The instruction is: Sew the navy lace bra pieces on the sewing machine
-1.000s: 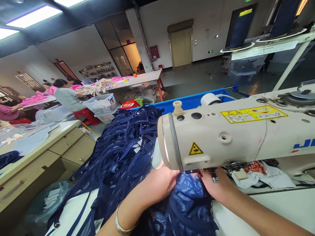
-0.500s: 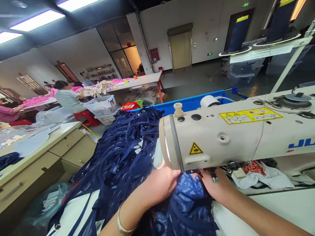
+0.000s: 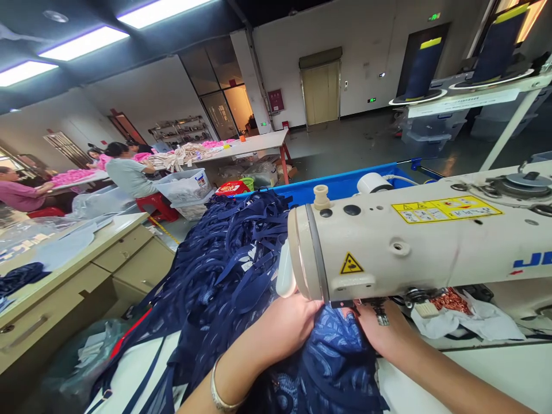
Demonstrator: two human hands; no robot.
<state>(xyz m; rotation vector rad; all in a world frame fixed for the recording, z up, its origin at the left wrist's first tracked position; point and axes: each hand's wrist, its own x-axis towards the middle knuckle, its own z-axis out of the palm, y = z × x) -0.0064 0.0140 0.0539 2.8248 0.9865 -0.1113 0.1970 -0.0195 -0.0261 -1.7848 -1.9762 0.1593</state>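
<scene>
Under the head of a white sewing machine [image 3: 375, 247] lies a blue patterned fabric piece [image 3: 334, 339], bunched and hanging toward me. My left hand [image 3: 293, 322], with a bangle on its wrist, grips the fabric's left edge, fingers curled close to the needle area. On the other side my right hand [image 3: 382, 328] holds the fabric's right edge, its fingertips partly covered by the machine head and presser parts. The needle itself is hidden from view. Left of the machine spreads a large heap of navy lace garments with straps [image 3: 228, 259].
Navy thread cones [image 3: 420, 69] stand on a rack at the upper right. A white cloth with copper-coloured bits [image 3: 457, 305] lies under the machine arm. A drawer desk [image 3: 99, 270] is at left. Farther back, people sit at a long table [image 3: 259, 141] with pink and beige pieces.
The view has shifted slightly, so the whole scene sits a little lower and farther right. Both hands keep their hold on the fabric at the machine head.
</scene>
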